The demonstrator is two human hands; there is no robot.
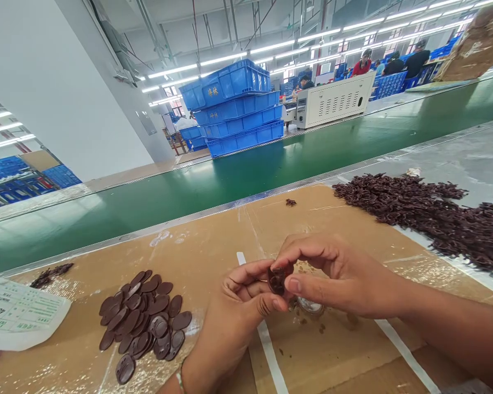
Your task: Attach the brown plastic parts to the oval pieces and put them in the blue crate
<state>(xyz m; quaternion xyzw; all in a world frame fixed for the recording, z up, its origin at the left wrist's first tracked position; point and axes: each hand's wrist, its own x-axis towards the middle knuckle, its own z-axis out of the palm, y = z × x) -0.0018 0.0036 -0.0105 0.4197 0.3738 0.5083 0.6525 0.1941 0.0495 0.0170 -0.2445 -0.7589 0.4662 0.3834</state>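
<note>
The left hand pinches a dark brown oval piece between its thumb and curled fingers. The right hand grips the same piece from the right, its index finger at the far edge and its thumb at the near right edge. The piece is held up above a brown work surface, near the middle of the scene; the fingers hide part of it, so its full shape is unclear.

Just under the right hand is a round, shiny dish, partly covered, with small brown specks on the surface around it. White tape strips run along the near part of the surface.

To the left of the left hand lies a loose heap of dark brown oval discs, some overlapping. Farther left, a translucent white bottle with green print lies on its side, near a small dark bunch of strips. On the right, a large pile of dark brown strips spreads out, and a small clump sits apart on the far side.

Beyond runs a green conveyor belt, with stacked blue crates and a beige machine behind it.
</note>
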